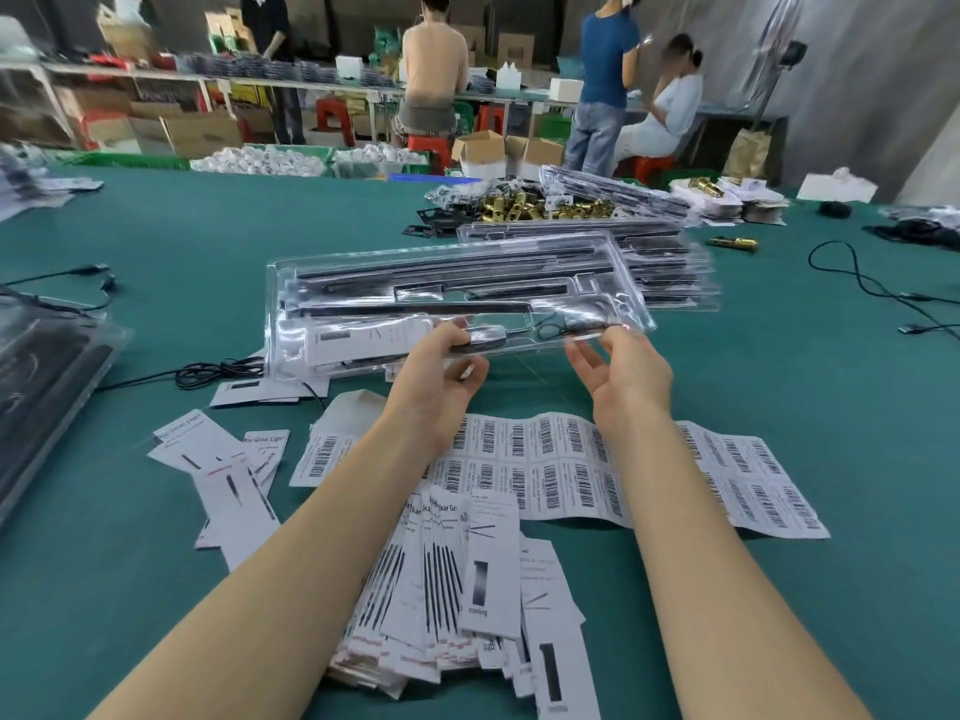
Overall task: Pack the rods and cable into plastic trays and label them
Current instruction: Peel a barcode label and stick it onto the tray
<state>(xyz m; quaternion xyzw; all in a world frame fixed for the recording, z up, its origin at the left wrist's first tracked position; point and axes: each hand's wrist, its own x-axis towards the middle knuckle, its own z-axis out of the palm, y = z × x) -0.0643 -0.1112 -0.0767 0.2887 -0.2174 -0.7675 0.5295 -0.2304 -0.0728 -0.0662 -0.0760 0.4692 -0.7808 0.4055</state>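
Note:
A clear plastic tray point(363, 272) holding several black rods point(441, 265), a coiled black cable point(558, 327) and a white paper card point(363, 337) is lifted just above the green table. My left hand point(441, 371) grips its near edge, thumb on top and fingers underneath. At the near right edge, my right hand point(623, 371) pinches the tray with thumb and fingertips. A sheet of barcode labels point(571, 470) lies flat under my forearms.
White printed cards point(457, 589) lie heaped at the front, more to the left point(223, 465). Packed trays are stacked behind point(660, 272) and at far left point(47, 376). Brass fittings point(524, 205), loose black cables point(857, 278) point(208, 374) lie around. Several people work at benches behind.

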